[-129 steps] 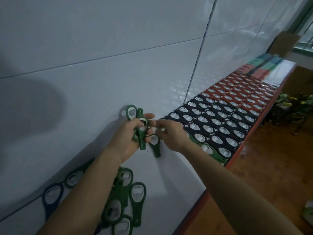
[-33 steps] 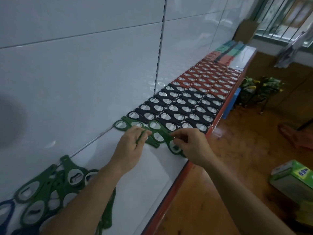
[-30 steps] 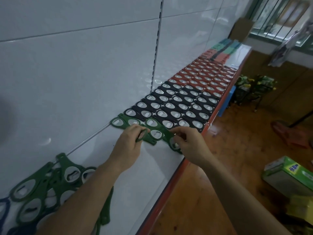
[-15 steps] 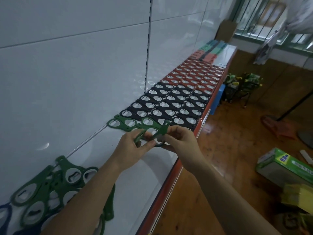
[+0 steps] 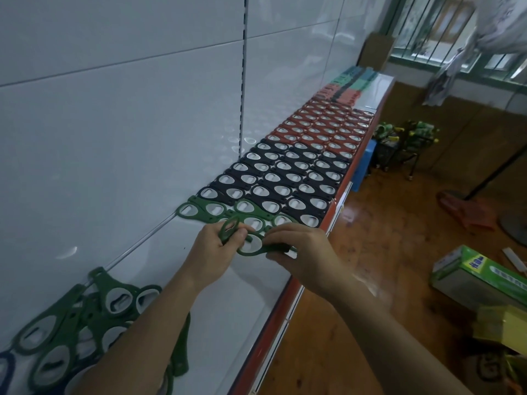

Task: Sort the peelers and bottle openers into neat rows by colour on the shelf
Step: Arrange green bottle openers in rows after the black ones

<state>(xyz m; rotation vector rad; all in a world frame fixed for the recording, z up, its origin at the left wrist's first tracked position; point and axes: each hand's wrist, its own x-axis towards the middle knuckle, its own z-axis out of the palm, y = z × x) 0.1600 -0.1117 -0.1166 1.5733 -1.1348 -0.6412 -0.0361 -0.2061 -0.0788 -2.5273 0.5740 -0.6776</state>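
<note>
My left hand (image 5: 212,256) holds a green bottle opener (image 5: 228,230) upright between its fingers. My right hand (image 5: 302,253) pinches a second green opener (image 5: 252,248) lying flat just above the white shelf (image 5: 228,303). Directly beyond the hands lies a row of green openers (image 5: 204,210). After it come rows of black openers (image 5: 273,178), then red openers (image 5: 322,129), running away along the shelf. A loose pile of green openers (image 5: 85,317) lies at the near left, partly hidden by my left forearm.
Teal and red items (image 5: 349,84) lie at the shelf's far end. The shelf has a red front edge (image 5: 273,317) and a white back panel. On the wooden floor to the right are a green box (image 5: 479,280), a blue stool (image 5: 363,163) and a small cart (image 5: 405,143).
Both hands have lifted off the green row and drawn back toward me. My right hand has raised a green opener clear of the shelf, and the left one now holds its opener upright.
</note>
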